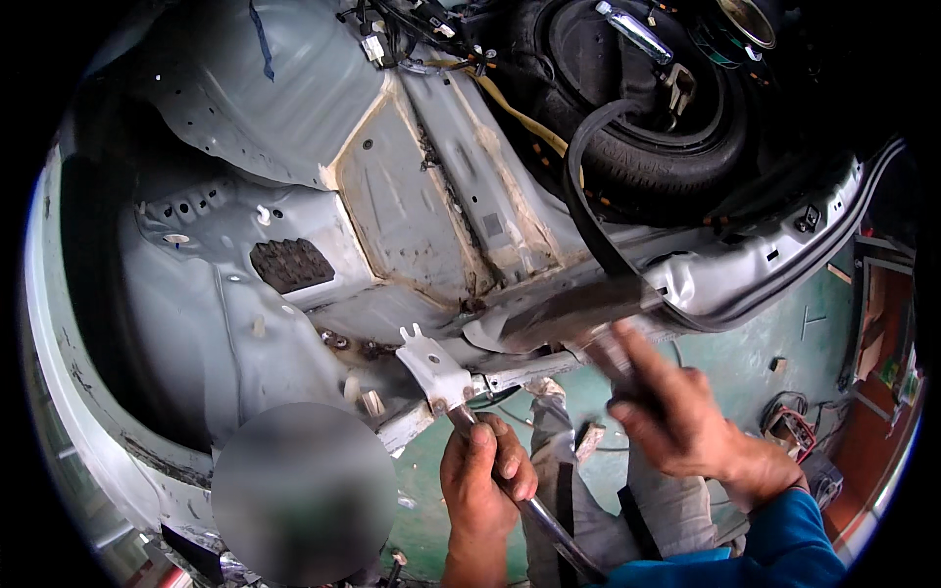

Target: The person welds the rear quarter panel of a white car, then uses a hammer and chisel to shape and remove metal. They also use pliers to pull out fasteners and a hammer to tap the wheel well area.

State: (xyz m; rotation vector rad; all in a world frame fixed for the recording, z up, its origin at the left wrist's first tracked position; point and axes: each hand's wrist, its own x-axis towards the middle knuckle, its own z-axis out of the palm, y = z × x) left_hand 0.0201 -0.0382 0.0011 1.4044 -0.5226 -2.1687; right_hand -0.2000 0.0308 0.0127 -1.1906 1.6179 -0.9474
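My left hand (485, 478) is closed around a round metal bar (554, 534) that slants down to the right. At the bar's upper end a pale metal plate with a forked tip (431, 367) lies over the bent edge of a grey car body; whether the two are joined I cannot tell. My right hand (676, 412), smeared by motion, is curled near the rear sill. It grips a blurred tool whose kind I cannot make out. A grey-brown smear (559, 316) stretches left from its fingers, in front of the sill.
A spare wheel (667, 162) sits in the boot well, with a loose black rubber seal (588, 186) looping from it. Wiring (421, 29) hangs at the top. Cables and a tool (794, 426) lie on the green floor at right. A round blurred patch covers the lower left.
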